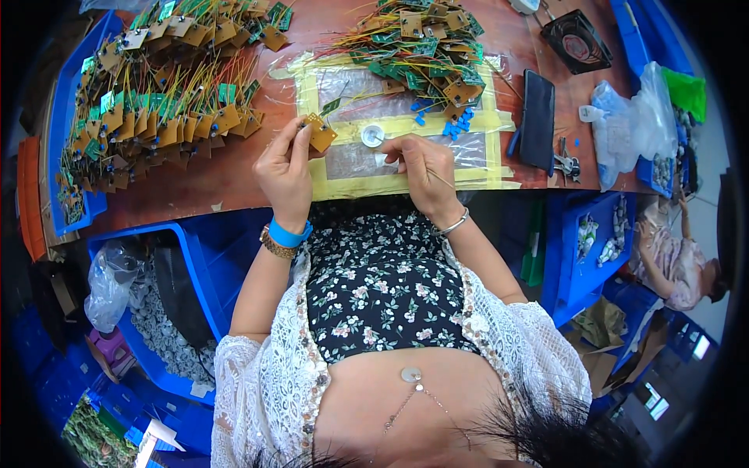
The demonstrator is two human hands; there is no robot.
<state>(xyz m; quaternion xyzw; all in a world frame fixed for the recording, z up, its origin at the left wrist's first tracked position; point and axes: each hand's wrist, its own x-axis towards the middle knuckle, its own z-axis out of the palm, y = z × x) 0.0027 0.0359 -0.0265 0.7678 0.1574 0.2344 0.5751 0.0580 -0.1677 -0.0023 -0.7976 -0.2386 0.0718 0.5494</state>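
Observation:
Between thumb and fingertips, my left hand (pixel 285 168) pinches a small brown circuit board (pixel 321 134), held up over the table's near edge. A small green board (pixel 331 105) stands just past it, with thin wires near it. My right hand (pixel 427 173) is closed on a thin stick (pixel 441 179), whose rear end pokes out beside the palm. Its front end is hidden by the fingers or too small to make out. Right beside those fingers is a small round white dish (pixel 373 136). Several blue connectors (pixel 457 126) lie just beyond my right hand.
Wired boards are heaped at the left (pixel 156 125) and far middle (pixel 421 47). Yellow tape (pixel 351 187) edges a plastic-covered patch. To the right are a dark phone-like case (pixel 537 117), keys (pixel 566 162), a black fan (pixel 576 40) and plastic bags (pixel 624 117). Another person (pixel 675 261) sits at far right.

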